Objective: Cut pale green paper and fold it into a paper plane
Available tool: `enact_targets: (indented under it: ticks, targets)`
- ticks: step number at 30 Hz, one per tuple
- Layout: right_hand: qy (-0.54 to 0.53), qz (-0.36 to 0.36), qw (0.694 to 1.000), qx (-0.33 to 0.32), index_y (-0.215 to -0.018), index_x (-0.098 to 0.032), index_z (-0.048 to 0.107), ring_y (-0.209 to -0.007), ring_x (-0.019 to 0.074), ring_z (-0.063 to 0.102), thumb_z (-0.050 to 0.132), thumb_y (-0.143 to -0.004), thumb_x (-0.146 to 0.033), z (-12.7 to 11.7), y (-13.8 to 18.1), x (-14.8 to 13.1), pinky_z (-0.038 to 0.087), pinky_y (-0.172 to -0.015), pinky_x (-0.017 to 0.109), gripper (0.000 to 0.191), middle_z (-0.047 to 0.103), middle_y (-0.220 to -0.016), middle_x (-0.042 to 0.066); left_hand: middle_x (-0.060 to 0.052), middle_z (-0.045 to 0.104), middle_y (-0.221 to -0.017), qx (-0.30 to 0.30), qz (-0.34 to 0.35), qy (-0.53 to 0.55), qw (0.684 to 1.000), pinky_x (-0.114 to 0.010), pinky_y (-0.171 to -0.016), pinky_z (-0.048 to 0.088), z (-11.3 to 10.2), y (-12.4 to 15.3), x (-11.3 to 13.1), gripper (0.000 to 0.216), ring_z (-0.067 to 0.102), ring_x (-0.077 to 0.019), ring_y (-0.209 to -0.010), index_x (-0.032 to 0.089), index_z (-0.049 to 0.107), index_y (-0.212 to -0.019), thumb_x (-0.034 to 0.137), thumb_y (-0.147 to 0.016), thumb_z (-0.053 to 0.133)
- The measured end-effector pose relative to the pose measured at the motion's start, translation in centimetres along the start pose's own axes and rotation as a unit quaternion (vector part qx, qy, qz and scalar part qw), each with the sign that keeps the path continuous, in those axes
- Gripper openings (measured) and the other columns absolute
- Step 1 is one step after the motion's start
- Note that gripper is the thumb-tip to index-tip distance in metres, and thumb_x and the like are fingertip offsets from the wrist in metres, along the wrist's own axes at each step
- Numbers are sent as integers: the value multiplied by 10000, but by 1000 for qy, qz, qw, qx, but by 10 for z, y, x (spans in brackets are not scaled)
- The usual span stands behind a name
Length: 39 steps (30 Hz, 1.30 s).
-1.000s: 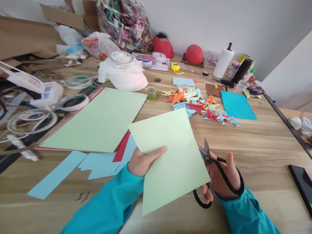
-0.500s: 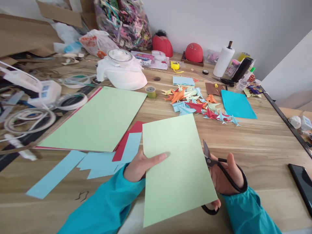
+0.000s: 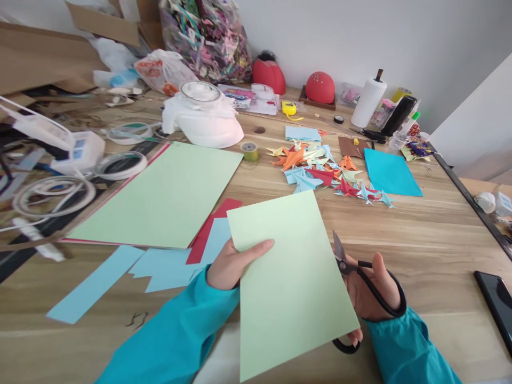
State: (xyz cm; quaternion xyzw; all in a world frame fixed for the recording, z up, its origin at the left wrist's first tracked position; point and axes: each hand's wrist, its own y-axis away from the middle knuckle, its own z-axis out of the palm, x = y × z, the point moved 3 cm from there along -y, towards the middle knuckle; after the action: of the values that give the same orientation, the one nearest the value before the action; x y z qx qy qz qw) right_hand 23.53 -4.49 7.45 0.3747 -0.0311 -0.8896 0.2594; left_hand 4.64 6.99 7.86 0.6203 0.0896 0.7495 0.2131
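Note:
A pale green sheet of paper [image 3: 296, 288] is pinched at its left edge by my left hand [image 3: 236, 261], the thumb lying on top and the fingers hidden beneath. My right hand [image 3: 372, 290] holds black-handled scissors [image 3: 344, 265] beside the sheet's right edge, blades pointing up and slightly parted. Part of the lower handle loop is hidden behind the paper. Left of my hands lies a larger stack of pale green sheets [image 3: 160, 197] with red edges showing under it. Light blue paper strips [image 3: 96, 285] and a red strip [image 3: 206, 242] lie just below that stack.
Folded paper cranes [image 3: 316, 165] in several colours are heaped beyond the sheet, near a bright blue paper square [image 3: 392, 173]. A thread spool [image 3: 250, 152] stands by the stack. Coiled cables [image 3: 52, 197] crowd the left; a phone [image 3: 496, 304] lies at right.
The green sheet has tilted a little, its upper end swinging left and its lower end shifting right and down. My right hand and the scissors stay nearly in place.

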Motion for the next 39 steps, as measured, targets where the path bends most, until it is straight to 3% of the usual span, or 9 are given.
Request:
enact_targets:
  ticks: [8,13,18,23,31,39]
  targets:
    - [9,-19,999,34,-1397,-219,276,-359,99,519,192,-725,-838,-1,-1,0,420,-362,249,918,661,-979,128,-115,718,-991,6,18,1,1000,-393,-779,574,1,1,2,574,662,-338,-941,157,680,-958,403,-470,854]
    - [12,-44,995,89,-1395,-235,299,-372,107,520,63,-726,-833,0,-2,-3,436,-380,276,928,660,-1020,127,-136,698,-1046,11,45,-5,999,-441,-852,540,-1,-2,1,725,631,-357,-1006,135,640,-1102,431,-473,848]
    - [6,-30,998,59,-1412,-231,265,-410,131,561,167,-742,-826,-1,-1,-2,460,-411,297,901,655,-1052,142,-137,699,-1043,-9,27,17,999,-434,-819,555,1,-2,1,712,640,-357,-986,139,633,-1098,400,-474,852]
    - [19,-2,996,82,-1358,-170,367,-744,233,661,270,-703,-847,-5,0,0,511,-601,360,947,641,-1064,163,-129,719,-975,-38,25,-9,999,-429,-818,560,4,2,1,542,641,-358,-987,147,674,-924,406,-479,848]
    - [11,-91,981,168,-1298,-194,459,-1048,304,590,303,-712,-828,3,-3,-4,472,-845,468,877,596,-1194,148,-128,693,-1066,-11,38,1,999,-409,-827,565,6,-2,2,513,632,-355,-1009,148,679,-855,403,-448,859]
    - [4,-92,984,153,-1281,-209,484,-1156,309,532,426,-696,-787,1,-4,-3,417,-944,478,824,580,-1238,131,-150,707,-1010,-25,-8,36,999,-443,-854,548,10,2,-5,592,649,-355,-968,117,679,-955,387,-458,855]
